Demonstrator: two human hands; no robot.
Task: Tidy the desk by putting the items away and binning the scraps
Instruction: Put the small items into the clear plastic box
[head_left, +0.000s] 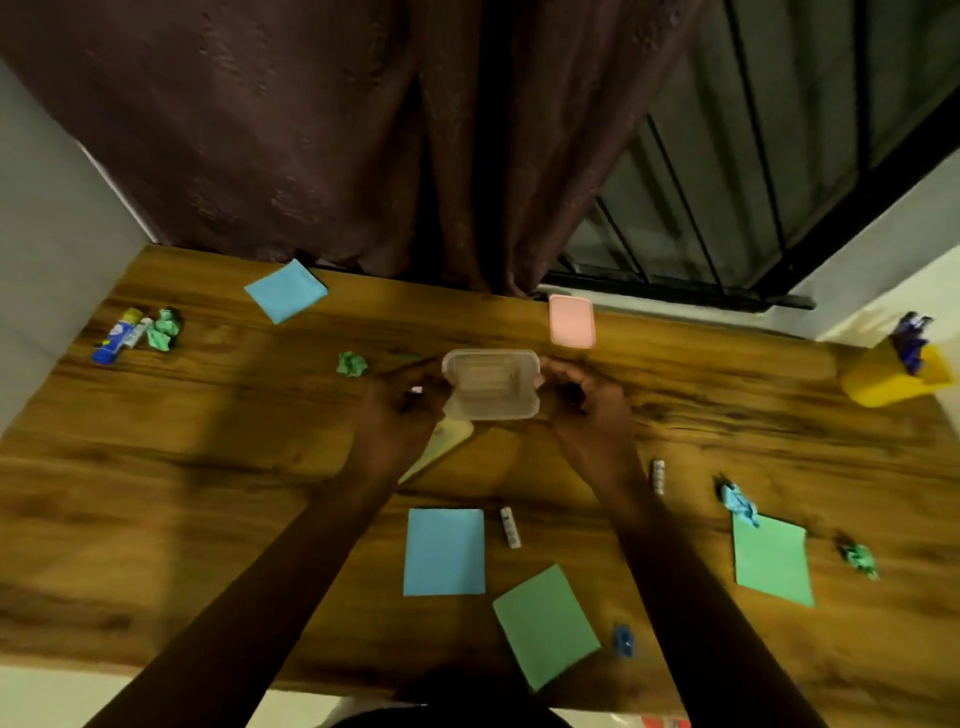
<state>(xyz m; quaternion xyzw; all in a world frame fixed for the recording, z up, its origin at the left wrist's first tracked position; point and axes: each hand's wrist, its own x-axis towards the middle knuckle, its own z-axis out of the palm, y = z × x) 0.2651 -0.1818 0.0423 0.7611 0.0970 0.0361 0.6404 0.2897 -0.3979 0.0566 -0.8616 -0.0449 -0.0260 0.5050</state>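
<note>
Left hand (400, 402) and right hand (589, 395) both grip the clear tub (491, 384), middle of the table (208, 441). Pink lid (571, 319) lies at its 1 o'clock.

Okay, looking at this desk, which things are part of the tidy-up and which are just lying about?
Job:
box, held by left hand and right hand
lid
paper sheets
scraps
glue stick
staple strips

Lying about:
curtain
window bars
</note>
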